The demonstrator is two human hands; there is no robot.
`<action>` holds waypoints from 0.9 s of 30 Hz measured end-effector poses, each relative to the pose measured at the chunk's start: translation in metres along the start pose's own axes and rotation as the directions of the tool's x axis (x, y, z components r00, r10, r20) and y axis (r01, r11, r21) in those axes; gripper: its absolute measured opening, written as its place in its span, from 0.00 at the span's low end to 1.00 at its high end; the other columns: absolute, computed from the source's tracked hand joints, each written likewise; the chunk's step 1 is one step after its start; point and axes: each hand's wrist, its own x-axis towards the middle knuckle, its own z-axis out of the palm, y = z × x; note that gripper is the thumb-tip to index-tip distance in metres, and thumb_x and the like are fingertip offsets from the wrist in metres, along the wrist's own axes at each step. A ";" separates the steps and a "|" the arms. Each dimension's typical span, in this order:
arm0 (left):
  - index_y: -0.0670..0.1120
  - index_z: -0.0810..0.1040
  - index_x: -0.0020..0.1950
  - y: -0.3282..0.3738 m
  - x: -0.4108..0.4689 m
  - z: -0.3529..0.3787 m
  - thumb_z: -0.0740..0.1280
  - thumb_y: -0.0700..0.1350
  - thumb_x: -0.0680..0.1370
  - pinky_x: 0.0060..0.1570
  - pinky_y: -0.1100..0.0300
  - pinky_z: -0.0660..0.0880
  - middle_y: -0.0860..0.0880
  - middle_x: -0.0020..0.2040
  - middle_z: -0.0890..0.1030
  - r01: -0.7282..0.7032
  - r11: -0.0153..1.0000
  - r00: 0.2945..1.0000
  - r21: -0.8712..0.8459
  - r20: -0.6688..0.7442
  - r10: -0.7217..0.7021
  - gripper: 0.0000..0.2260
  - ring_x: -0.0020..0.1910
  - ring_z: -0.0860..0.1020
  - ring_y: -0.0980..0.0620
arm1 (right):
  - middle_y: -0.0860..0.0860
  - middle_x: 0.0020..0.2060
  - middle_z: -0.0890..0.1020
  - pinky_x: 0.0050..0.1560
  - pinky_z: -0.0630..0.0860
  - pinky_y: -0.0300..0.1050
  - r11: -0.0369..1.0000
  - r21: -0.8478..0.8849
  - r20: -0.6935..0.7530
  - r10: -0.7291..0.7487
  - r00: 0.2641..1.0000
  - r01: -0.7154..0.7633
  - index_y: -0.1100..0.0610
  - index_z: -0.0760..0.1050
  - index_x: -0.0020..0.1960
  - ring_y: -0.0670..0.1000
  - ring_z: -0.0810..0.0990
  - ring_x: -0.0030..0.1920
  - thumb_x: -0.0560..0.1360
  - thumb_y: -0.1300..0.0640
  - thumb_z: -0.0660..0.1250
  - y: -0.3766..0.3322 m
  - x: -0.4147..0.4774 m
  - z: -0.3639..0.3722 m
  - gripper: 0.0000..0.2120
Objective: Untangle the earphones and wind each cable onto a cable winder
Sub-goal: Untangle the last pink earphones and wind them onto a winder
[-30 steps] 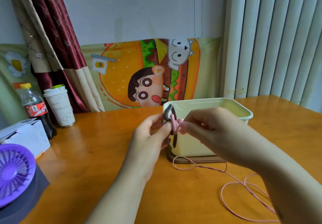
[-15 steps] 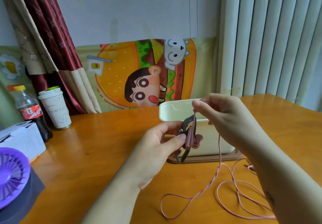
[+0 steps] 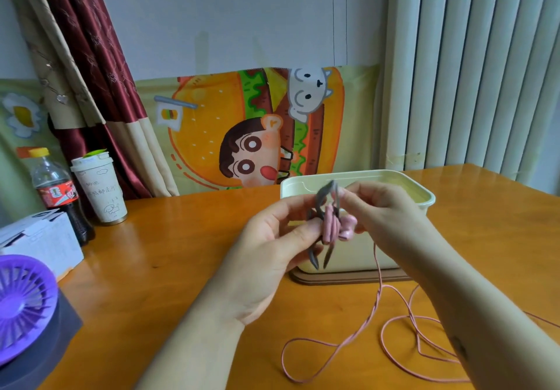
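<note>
Left hand (image 3: 272,238) grips the grey winder (image 3: 321,204) with several pink wraps on; right hand (image 3: 375,207) pinches the cable (image 3: 375,307). Plenty still loose on the surface (image 3: 181,268), I'd guess under halfway.

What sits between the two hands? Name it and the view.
Head view: a grey cable winder with pink cable wound on it, gripped by the left hand; the right hand pinches the cable.

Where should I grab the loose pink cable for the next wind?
Probably the straight hanging stretch of the pink cable just below the grey winder, pinched from the right by the right hand. It runs single there; lower down it twists and loops on the table, and the left hand covers the winder's left.
</note>
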 end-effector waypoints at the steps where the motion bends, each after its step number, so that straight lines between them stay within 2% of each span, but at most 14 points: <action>1: 0.48 0.84 0.55 0.003 0.001 0.000 0.69 0.43 0.75 0.54 0.53 0.77 0.43 0.53 0.84 -0.005 0.997 1.000 -0.082 -0.021 0.004 0.10 0.54 0.81 0.45 | 0.46 0.26 0.75 0.31 0.71 0.35 0.999 0.017 0.049 0.035 0.998 -0.036 0.54 0.79 0.36 0.44 0.72 0.28 0.72 0.43 0.64 0.002 -0.001 0.004 0.16; 3: 0.48 0.85 0.51 0.007 0.002 0.000 0.66 0.42 0.71 0.47 0.58 0.78 0.45 0.50 0.85 -0.001 0.967 0.998 -0.253 -0.068 -0.017 0.11 0.50 0.82 0.50 | 0.47 0.26 0.73 0.31 0.70 0.36 0.999 -0.018 0.133 0.050 0.990 -0.048 0.56 0.79 0.38 0.44 0.69 0.28 0.74 0.46 0.65 0.007 -0.003 0.015 0.14; 5: 0.46 0.83 0.55 0.007 0.004 -0.004 0.65 0.42 0.72 0.50 0.55 0.78 0.47 0.50 0.85 -0.016 0.928 0.989 -0.372 -0.142 -0.040 0.14 0.49 0.83 0.52 | 0.48 0.28 0.72 0.33 0.68 0.40 0.996 -0.085 0.170 0.008 0.985 0.006 0.54 0.79 0.38 0.44 0.68 0.29 0.75 0.47 0.65 0.008 -0.006 0.023 0.13; 7: 0.44 0.79 0.62 0.009 0.005 -0.008 0.64 0.43 0.74 0.51 0.56 0.78 0.48 0.49 0.84 -0.022 0.902 0.973 -0.431 -0.215 -0.079 0.16 0.50 0.82 0.54 | 0.44 0.26 0.72 0.32 0.67 0.40 0.989 -0.135 0.208 -0.037 0.977 0.067 0.49 0.79 0.39 0.43 0.67 0.28 0.77 0.47 0.63 0.005 -0.010 0.026 0.11; 9: 0.45 0.78 0.65 0.008 0.007 -0.014 0.64 0.45 0.77 0.56 0.57 0.75 0.49 0.50 0.83 -0.018 0.886 0.951 -0.464 -0.282 -0.128 0.16 0.51 0.80 0.55 | 0.42 0.29 0.78 0.32 0.70 0.39 0.971 -0.200 0.292 -0.067 0.954 0.130 0.48 0.81 0.46 0.44 0.73 0.31 0.79 0.49 0.62 -0.001 -0.014 0.027 0.10; 10: 0.45 0.78 0.64 0.006 0.008 -0.017 0.63 0.45 0.79 0.56 0.57 0.74 0.50 0.50 0.83 -0.019 0.874 0.939 -0.485 -0.309 -0.151 0.15 0.51 0.80 0.55 | 0.45 0.34 0.81 0.36 0.74 0.43 0.957 -0.238 0.326 -0.081 0.942 0.165 0.48 0.81 0.50 0.47 0.76 0.34 0.79 0.50 0.62 -0.002 -0.015 0.028 0.10; 12: 0.45 0.79 0.63 0.001 0.011 -0.021 0.63 0.44 0.79 0.52 0.58 0.76 0.49 0.50 0.84 -0.023 0.852 0.918 -0.523 -0.348 -0.189 0.14 0.50 0.80 0.54 | 0.51 0.42 0.83 0.45 0.77 0.49 0.932 -0.295 0.352 -0.102 0.931 0.213 0.48 0.81 0.55 0.52 0.79 0.41 0.79 0.52 0.62 -0.005 -0.018 0.029 0.09; 13: 0.44 0.80 0.62 -0.001 0.012 -0.022 0.63 0.44 0.79 0.49 0.59 0.77 0.48 0.50 0.83 -0.029 0.840 0.907 -0.542 -0.367 -0.206 0.14 0.50 0.79 0.53 | 0.51 0.44 0.84 0.48 0.77 0.50 0.924 -0.309 0.353 -0.107 0.929 0.224 0.48 0.81 0.55 0.52 0.80 0.43 0.79 0.52 0.63 -0.007 -0.018 0.029 0.10; 15: 0.43 0.80 0.62 -0.005 0.014 -0.022 0.64 0.43 0.79 0.43 0.60 0.80 0.46 0.52 0.82 -0.038 0.806 0.890 -0.590 -0.388 -0.241 0.14 0.51 0.79 0.53 | 0.48 0.46 0.84 0.50 0.76 0.47 0.915 -0.322 0.363 -0.119 0.924 0.244 0.47 0.81 0.56 0.50 0.80 0.46 0.79 0.53 0.63 -0.011 -0.019 0.026 0.10; 17: 0.42 0.81 0.59 -0.006 0.014 -0.019 0.63 0.43 0.79 0.41 0.61 0.81 0.47 0.51 0.82 -0.030 0.771 0.885 -0.636 -0.376 -0.276 0.12 0.50 0.79 0.53 | 0.47 0.46 0.84 0.49 0.75 0.45 0.901 -0.342 0.385 -0.125 0.915 0.267 0.48 0.81 0.55 0.48 0.80 0.46 0.79 0.53 0.63 -0.014 -0.020 0.023 0.10; 20: 0.42 0.83 0.56 -0.004 0.014 -0.015 0.63 0.43 0.80 0.42 0.60 0.82 0.47 0.49 0.84 -0.026 0.765 0.878 -0.644 -0.381 -0.291 0.11 0.50 0.80 0.53 | 0.46 0.47 0.84 0.50 0.75 0.42 0.878 -0.381 0.412 -0.121 0.903 0.291 0.48 0.81 0.56 0.47 0.80 0.47 0.79 0.53 0.62 -0.017 -0.020 0.020 0.10; 23: 0.42 0.82 0.57 -0.008 0.014 -0.012 0.62 0.43 0.80 0.40 0.61 0.81 0.47 0.49 0.84 -0.024 0.790 0.876 -0.612 -0.394 -0.279 0.11 0.49 0.81 0.54 | 0.47 0.48 0.84 0.51 0.76 0.46 0.867 -0.398 0.430 -0.111 0.896 0.299 0.48 0.81 0.55 0.49 0.80 0.48 0.79 0.52 0.62 -0.019 -0.020 0.016 0.11; 27: 0.42 0.82 0.58 -0.015 0.011 -0.006 0.63 0.42 0.80 0.44 0.61 0.80 0.46 0.50 0.85 0.017 0.868 0.885 -0.497 -0.397 -0.245 0.11 0.47 0.82 0.53 | 0.51 0.43 0.84 0.47 0.76 0.49 0.864 -0.391 0.428 -0.135 0.894 0.317 0.51 0.82 0.52 0.52 0.80 0.43 0.78 0.50 0.62 -0.021 -0.021 0.014 0.11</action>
